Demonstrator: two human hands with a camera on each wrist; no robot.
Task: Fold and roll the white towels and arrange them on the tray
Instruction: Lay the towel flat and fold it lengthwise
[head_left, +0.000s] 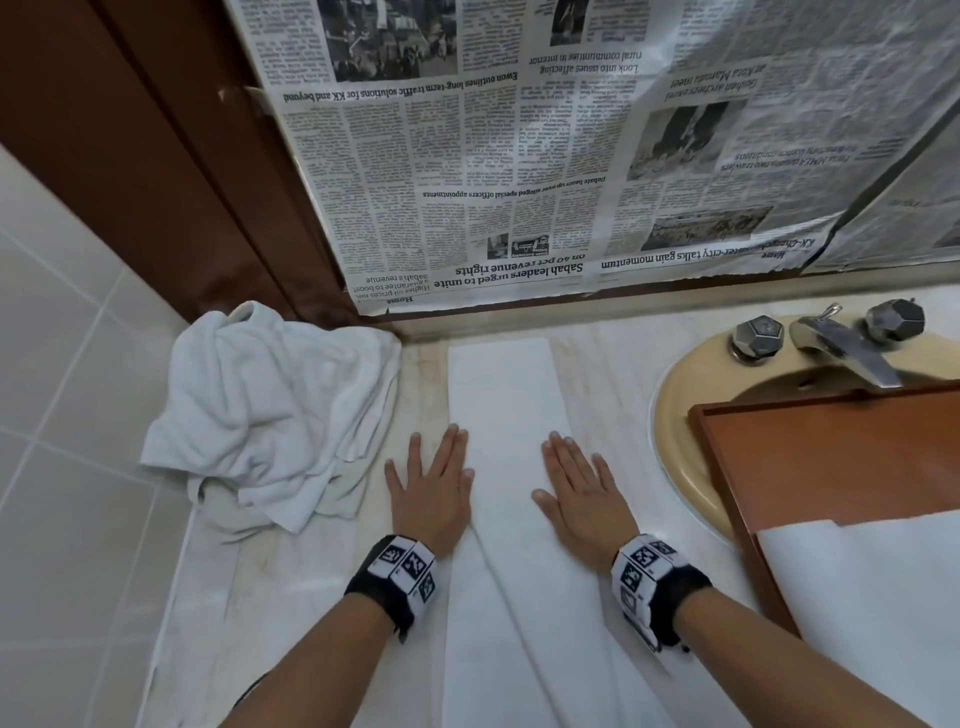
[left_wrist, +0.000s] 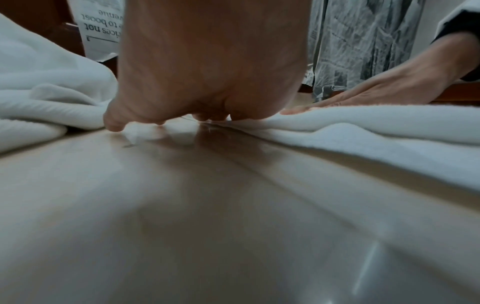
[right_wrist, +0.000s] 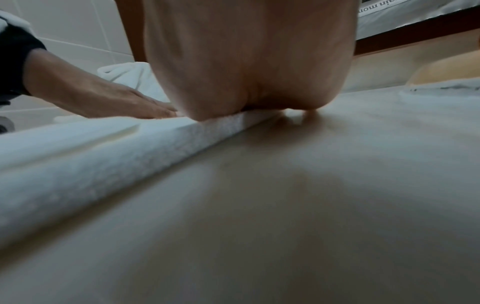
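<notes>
A white towel (head_left: 506, 415), folded into a long narrow strip, lies on the marble counter and runs from the back wall toward me. My left hand (head_left: 434, 480) lies flat on the strip's left edge, partly on the counter, fingers straight. My right hand (head_left: 576, 486) presses flat on its right edge. In the left wrist view the towel's folded edge (left_wrist: 363, 127) shows beside my palm (left_wrist: 207, 67). The right wrist view shows the thick towel edge (right_wrist: 130, 148) under my palm (right_wrist: 249, 57). A brown wooden tray (head_left: 810, 457) sits at the right with a white towel (head_left: 872, 597) in it.
A crumpled pile of white towels (head_left: 270, 415) sits on the counter's left end. A beige sink (head_left: 680, 405) with a metal faucet (head_left: 841, 343) lies partly under the tray. Newspaper (head_left: 519, 156) covers the wall behind. Tiled wall (head_left: 62, 389) bounds the left.
</notes>
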